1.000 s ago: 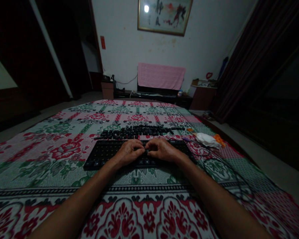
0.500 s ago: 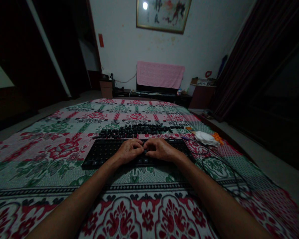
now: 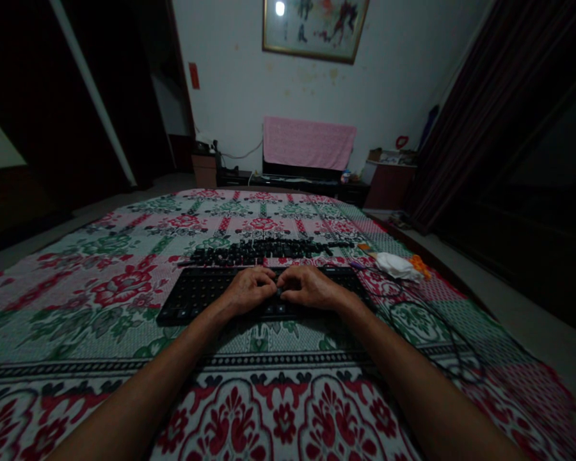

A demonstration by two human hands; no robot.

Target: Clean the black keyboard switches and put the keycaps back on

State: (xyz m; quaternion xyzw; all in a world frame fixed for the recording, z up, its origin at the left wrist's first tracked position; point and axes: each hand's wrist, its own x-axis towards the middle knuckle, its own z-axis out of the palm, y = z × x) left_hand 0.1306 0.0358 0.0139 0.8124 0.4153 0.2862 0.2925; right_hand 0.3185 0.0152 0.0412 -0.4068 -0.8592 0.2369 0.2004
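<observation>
A black keyboard [image 3: 180, 302] lies across the patterned bedspread, most of its key positions bare of caps. Over its middle, my left hand [image 3: 249, 288] is closed, with thumb and fingertips drawn together. My right hand [image 3: 313, 287] curls in from the other side, its thumb and index finger pinching close to the left fingertips. Where the two hands meet, a small dark bluish piece [image 3: 279, 292] shows between the fingers; it may be a keycap, but is mostly hidden. Just beyond the keyboard, many loose black keycaps [image 3: 269, 250] lie in uneven rows.
Right of the keyboard lie a crumpled white tissue or cloth [image 3: 397, 266], an orange item [image 3: 420, 267] and a thin purple-handled tool [image 3: 358, 265]. A black cable [image 3: 454, 339] loops over the bedspread [image 3: 120, 288] near my right forearm.
Both hands stay at the same spot over the keyboard, with only a slight shift of the small piece at the fingertips. The keycaps have not moved.
</observation>
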